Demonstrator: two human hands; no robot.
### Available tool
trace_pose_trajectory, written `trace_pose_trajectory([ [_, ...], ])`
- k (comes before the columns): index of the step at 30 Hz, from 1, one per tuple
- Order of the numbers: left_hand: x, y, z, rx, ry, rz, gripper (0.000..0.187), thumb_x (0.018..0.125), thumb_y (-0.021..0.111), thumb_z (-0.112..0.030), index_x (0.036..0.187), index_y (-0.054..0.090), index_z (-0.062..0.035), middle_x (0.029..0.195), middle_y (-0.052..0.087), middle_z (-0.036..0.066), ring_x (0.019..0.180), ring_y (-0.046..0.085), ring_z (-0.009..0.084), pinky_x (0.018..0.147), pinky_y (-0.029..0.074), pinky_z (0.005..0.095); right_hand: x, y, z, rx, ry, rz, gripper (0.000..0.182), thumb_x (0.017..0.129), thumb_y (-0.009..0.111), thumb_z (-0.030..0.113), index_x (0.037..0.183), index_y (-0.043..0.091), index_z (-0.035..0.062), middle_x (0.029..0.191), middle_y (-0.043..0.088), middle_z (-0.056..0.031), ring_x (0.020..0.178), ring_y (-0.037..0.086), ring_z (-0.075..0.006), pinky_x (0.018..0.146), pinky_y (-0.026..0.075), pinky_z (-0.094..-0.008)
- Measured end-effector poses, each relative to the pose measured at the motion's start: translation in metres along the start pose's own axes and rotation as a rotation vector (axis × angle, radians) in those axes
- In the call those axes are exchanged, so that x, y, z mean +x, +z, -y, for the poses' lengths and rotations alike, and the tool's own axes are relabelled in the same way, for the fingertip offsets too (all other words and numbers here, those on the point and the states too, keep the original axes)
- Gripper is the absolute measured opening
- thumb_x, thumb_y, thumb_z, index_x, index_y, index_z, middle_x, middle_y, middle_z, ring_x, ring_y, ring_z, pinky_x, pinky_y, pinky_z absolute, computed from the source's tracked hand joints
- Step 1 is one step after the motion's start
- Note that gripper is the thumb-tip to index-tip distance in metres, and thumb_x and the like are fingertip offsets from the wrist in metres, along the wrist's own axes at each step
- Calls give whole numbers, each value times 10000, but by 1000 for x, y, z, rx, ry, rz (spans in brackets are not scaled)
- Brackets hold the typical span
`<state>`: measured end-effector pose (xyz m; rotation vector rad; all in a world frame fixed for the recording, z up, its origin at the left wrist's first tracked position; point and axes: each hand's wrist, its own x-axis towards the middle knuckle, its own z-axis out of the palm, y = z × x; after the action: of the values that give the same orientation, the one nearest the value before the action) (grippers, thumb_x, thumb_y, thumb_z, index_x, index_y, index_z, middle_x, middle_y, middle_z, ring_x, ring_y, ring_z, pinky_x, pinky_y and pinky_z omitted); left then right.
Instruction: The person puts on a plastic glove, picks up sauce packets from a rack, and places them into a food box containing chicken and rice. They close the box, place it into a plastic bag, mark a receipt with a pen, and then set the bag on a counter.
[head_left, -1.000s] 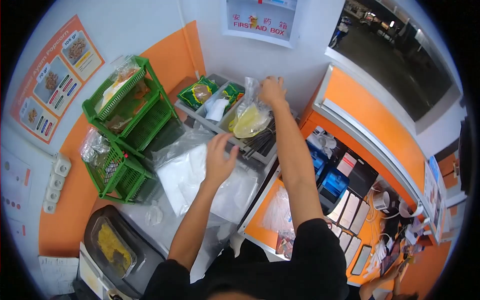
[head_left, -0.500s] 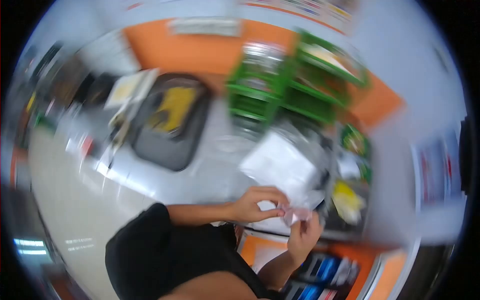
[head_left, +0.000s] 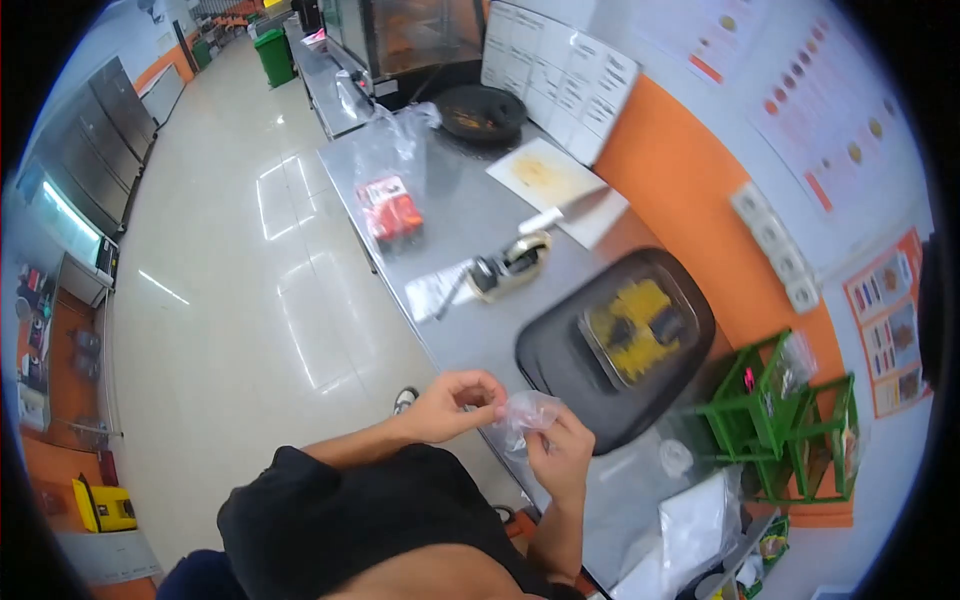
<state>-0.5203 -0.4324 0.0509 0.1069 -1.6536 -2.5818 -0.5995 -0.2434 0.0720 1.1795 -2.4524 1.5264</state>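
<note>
A small clear plastic bag [head_left: 527, 412] is stretched between my two hands, above the near edge of the steel table. My left hand [head_left: 452, 407] pinches its left side with thumb and fingertips. On the other side, the fingers of my right hand [head_left: 562, 452] are closed on the crumpled plastic. Just beyond the hands lies a dark tray [head_left: 545, 352] bearing a clear container of yellow food [head_left: 637, 325] with dark pieces in it.
A tape dispenser [head_left: 510, 268], a red-and-white package [head_left: 392, 210], a stained cutting board [head_left: 535, 178] and a black pan [head_left: 480, 110] stand along the table. Green baskets [head_left: 760, 410] and white bags [head_left: 695, 525] are at right. Tiled floor [head_left: 250, 300] extends left.
The view has swung left, bringing more floor and the table's far end into sight. Both hands still hold the plastic bag, which now looks more spread out.
</note>
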Motion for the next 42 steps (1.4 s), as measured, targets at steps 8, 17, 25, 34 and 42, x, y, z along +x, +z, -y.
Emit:
trace_pose_trajectory([
  [8, 145, -292, -203, 1057, 656, -928, 219, 868, 735, -192, 992, 680, -19, 870, 698, 99, 837, 666, 158, 769, 516, 310, 188, 145, 17, 307, 25, -311, 235, 774, 558, -137, 934, 690, -25, 951, 680, -79, 821, 638, -124, 648, 495, -238],
  [17, 327, -406, -225, 1367, 174, -219, 391, 827, 735, -382, 987, 684, -28, 976, 696, 131, 904, 656, 291, 822, 507, 368, 336, 238, -18, 568, 169, -734, 230, 873, 569, -99, 1098, 621, -109, 1029, 671, -129, 894, 663, -172, 805, 570, -327],
  [25, 262, -467, -269, 376, 253, 127, 109, 961, 581, -102, 955, 632, -7, 936, 631, 62, 890, 572, 149, 822, 438, 299, 454, 400, -26, 56, 93, 439, 203, 841, 571, 94, 984, 679, -1, 1029, 666, -133, 863, 660, -283, 761, 526, -408],
  [34, 282, -528, -263, 54, -59, 346, 62, 974, 506, -61, 989, 542, -13, 943, 623, 88, 882, 581, 166, 823, 440, 298, 457, 406, 24, -211, 675, 816, 305, 936, 522, 308, 1014, 672, 54, 1134, 649, -236, 1015, 639, -364, 850, 497, -469],
  [42, 294, -519, -265, -271, -151, 596, 393, 873, 647, -23, 1189, 412, -24, 937, 647, 176, 833, 601, 191, 806, 478, 386, 433, 261, 88, -192, 726, 472, 223, 932, 601, 240, 876, 670, 36, 786, 653, -169, 698, 643, -283, 632, 482, -403],
])
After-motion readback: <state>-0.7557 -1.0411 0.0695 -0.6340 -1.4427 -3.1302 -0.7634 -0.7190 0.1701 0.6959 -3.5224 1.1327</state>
